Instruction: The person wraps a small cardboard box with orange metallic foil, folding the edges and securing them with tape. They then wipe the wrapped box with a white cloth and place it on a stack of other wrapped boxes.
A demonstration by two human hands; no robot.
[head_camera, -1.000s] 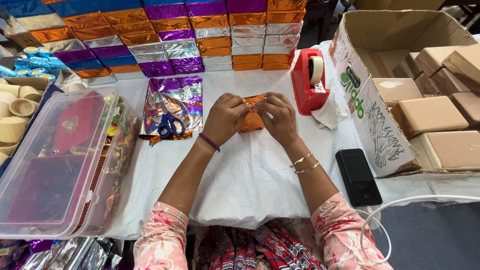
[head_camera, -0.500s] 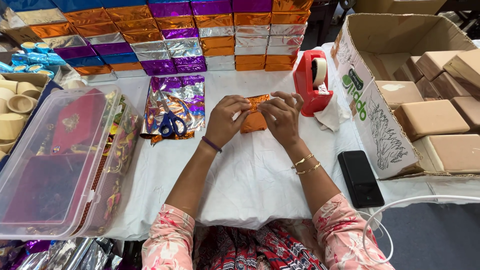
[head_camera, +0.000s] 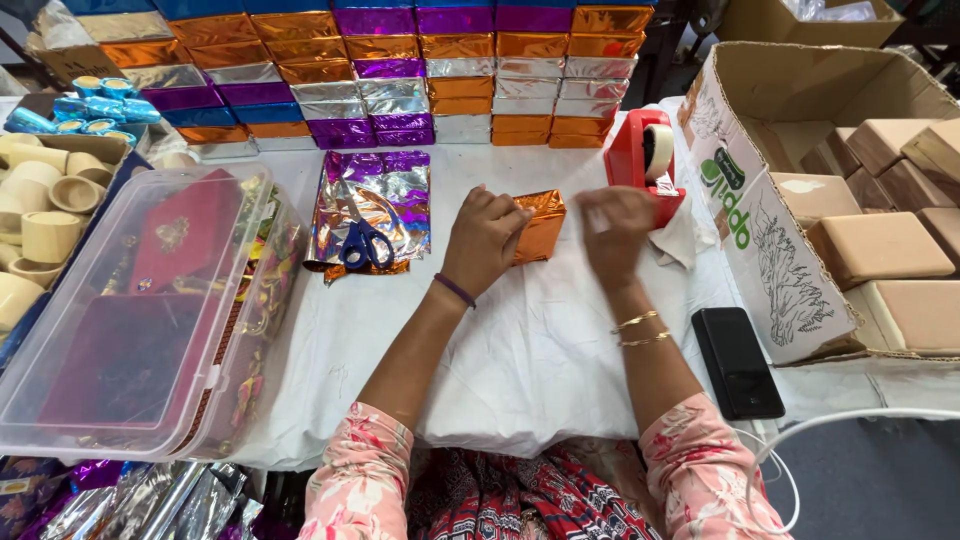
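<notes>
A small box wrapped in orange foil point(head_camera: 541, 225) lies on the white tablecloth point(head_camera: 520, 350). My left hand point(head_camera: 485, 238) grips its left side and holds it down. My right hand point(head_camera: 613, 225), blurred by motion, is off the box and sits at the base of the red tape dispenser point(head_camera: 643, 160), which carries a roll of clear tape. Whether its fingers pinch any tape is not visible. Blue-handled scissors point(head_camera: 365, 243) rest on loose purple and silver foil sheets point(head_camera: 375, 200) to the left of my left hand.
Stacks of foil-wrapped boxes point(head_camera: 400, 70) line the far edge. A clear plastic tub point(head_camera: 130, 310) stands at left, with pale cups point(head_camera: 40, 200) beyond it. A cardboard carton point(head_camera: 800, 200) of tan unwrapped boxes stands at right, with a black phone point(head_camera: 737, 362) in front of it.
My right hand has left the orange box and moved right to the tape dispenser. My left hand stays on the box, which now lies flatter on the cloth.
</notes>
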